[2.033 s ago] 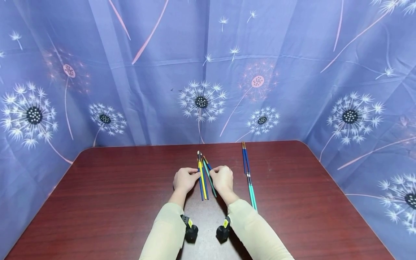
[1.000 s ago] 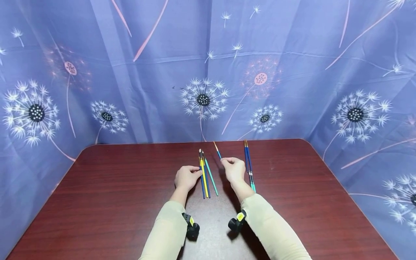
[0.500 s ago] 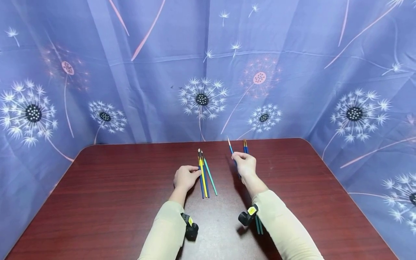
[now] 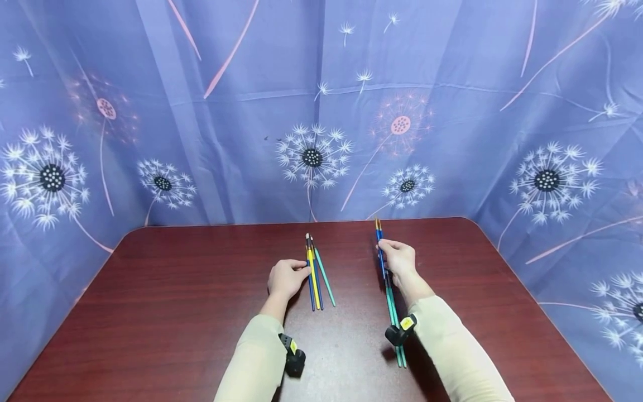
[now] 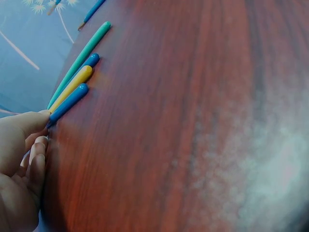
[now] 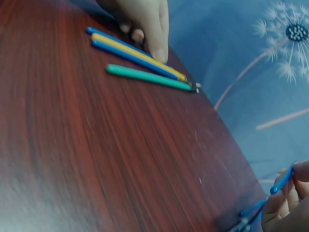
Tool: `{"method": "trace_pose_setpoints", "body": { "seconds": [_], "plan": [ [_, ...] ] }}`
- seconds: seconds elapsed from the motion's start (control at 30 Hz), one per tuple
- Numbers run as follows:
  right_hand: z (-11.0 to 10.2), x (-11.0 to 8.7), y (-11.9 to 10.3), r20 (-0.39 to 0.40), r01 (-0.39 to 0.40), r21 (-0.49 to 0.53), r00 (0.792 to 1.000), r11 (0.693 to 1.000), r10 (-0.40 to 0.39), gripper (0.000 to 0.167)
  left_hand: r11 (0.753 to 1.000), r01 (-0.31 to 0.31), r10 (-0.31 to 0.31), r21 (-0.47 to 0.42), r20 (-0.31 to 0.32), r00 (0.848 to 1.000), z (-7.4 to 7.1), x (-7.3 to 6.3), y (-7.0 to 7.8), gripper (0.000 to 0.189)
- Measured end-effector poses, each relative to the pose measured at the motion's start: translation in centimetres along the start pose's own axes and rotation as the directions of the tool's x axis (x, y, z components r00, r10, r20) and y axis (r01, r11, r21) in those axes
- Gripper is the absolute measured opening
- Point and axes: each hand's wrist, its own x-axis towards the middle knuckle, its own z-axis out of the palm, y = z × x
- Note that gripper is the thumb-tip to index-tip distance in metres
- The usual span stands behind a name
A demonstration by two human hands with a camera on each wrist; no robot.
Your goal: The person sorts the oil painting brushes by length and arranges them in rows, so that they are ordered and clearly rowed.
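My left hand (image 4: pixel 288 277) is at a small bunch of paintbrushes in mid-table, thumb and forefinger pinching its left side. The bunch has a yellow paintbrush (image 4: pixel 314 285), blue ones beside it, and a green paintbrush (image 4: pixel 326 282) slanting away on the right. In the left wrist view, the handle of a blue paintbrush (image 5: pixel 70 102) comes out nearest the thumb. Farther right, my right hand (image 4: pixel 399 259) pinches another blue paintbrush (image 6: pixel 282 180), over blue paintbrushes lying near the back edge. Its fingers partly hide those brushes.
Two green paintbrushes (image 4: pixel 391 304) lie end to end with the blue ones on the right, partly under the right wrist camera (image 4: pixel 400 330). The dark red wooden table (image 4: pixel 166 312) reaches back to a blue dandelion-print curtain (image 4: pixel 241 139).
My right hand has lifted a blue paintbrush from the middle bunch, carried it right and lowered it alongside the blue ones there. My left hand has stayed at the bunch.
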Motion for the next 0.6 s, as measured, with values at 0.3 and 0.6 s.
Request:
{"method": "trace_pose_setpoints", "body": {
  "seconds": [0.3, 0.6],
  "plan": [
    [-1.6, 1.7, 0.5, -0.017, -0.011, -0.006, 1.0, 1.0, 0.011, 0.036, 1.0, -0.006, 0.006, -0.006, 0.004, 1.0, 0.0, -0.1, 0.0, 0.024],
    [-2.5, 2.9, 0.3, -0.033, -0.013, -0.001, 0.999, 1.0, 0.013, 0.037, 1.0, -0.004, 0.004, 0.0, -0.001, 1.0, -0.1, 0.0, -0.1, 0.024]
  ]
}}
